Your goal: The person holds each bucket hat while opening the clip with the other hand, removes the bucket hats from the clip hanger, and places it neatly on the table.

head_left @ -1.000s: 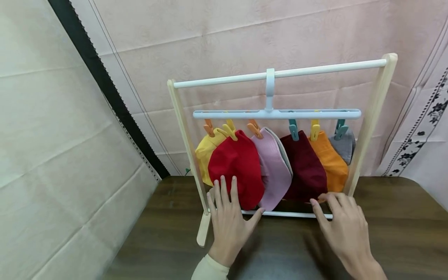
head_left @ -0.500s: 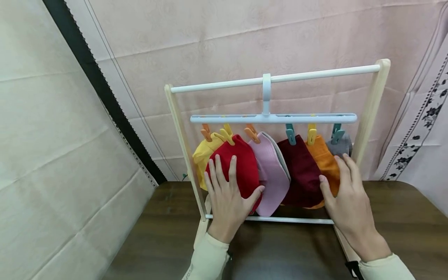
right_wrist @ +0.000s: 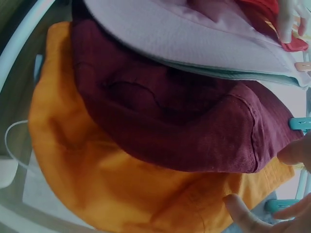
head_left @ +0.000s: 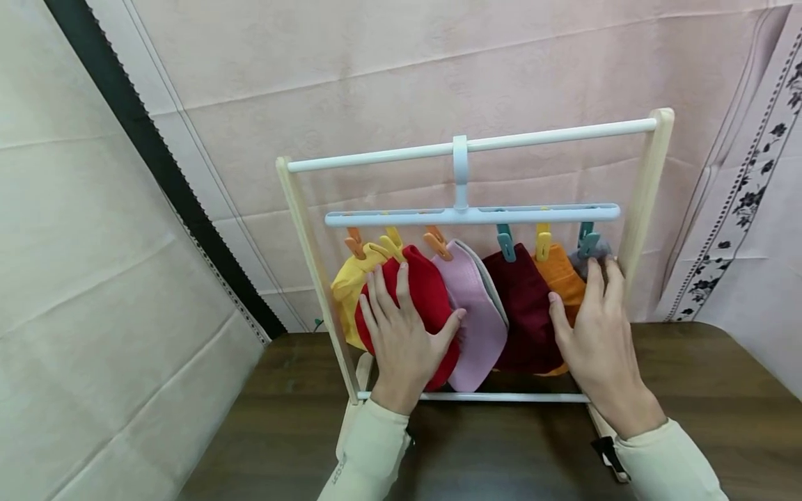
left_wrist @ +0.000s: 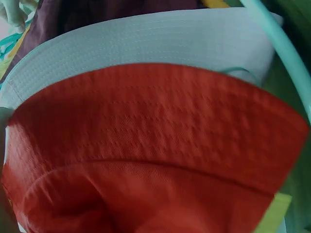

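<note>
Several small bucket hats hang by clothespins from a light blue hanger (head_left: pixel 401 218). My left hand (head_left: pixel 404 358) lies with spread fingers against the red hat (head_left: pixel 432 296), beside the yellow hat (head_left: pixel 348 296). At the other end, my right hand (head_left: pixel 598 348) has its fingers extended in front of the orange hat (head_left: pixel 554 273) and reaching up to the grey hat (head_left: pixel 600 249), its thumb by the maroon hat (head_left: pixel 523 306). The right wrist view shows those fingertips near the orange cloth; contact is hard to tell. Between the hands hangs the lavender hat (head_left: pixel 473 313).
The hanger hooks over the top bar (head_left: pixel 395 156) of a wooden-sided rack, whose lower bar (head_left: pixel 501 397) runs below the hats. The rack stands on a dark wooden table (head_left: pixel 489 459). Pale cloth (head_left: pixel 263 69) covers the walls behind and left.
My right hand has risen from the rack's lower bar to the orange and grey hats. My left hand has slid higher on the red hat. The rack appears further left in view.
</note>
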`<move>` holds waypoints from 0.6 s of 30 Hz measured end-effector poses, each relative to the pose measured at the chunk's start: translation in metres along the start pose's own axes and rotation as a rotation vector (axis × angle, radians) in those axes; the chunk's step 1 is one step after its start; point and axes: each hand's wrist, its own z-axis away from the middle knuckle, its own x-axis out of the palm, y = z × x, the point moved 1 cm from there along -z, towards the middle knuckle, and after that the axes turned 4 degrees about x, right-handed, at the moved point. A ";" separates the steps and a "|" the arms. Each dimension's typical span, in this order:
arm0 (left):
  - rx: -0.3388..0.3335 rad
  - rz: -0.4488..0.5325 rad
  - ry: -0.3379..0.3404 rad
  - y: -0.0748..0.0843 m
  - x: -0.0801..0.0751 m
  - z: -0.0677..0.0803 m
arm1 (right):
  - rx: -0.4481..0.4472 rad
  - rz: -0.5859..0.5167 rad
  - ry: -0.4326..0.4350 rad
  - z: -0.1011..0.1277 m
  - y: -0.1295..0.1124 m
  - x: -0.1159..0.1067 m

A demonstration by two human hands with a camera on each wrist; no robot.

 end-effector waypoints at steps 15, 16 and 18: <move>-0.045 0.015 0.006 -0.007 0.007 -0.004 | 0.136 -0.187 -0.072 -0.008 0.003 -0.004; -0.047 0.016 0.009 -0.009 0.007 -0.004 | 0.134 -0.195 -0.081 -0.009 0.003 -0.004; -0.053 0.019 0.015 -0.012 0.007 -0.004 | 0.131 -0.205 -0.100 -0.009 0.003 -0.004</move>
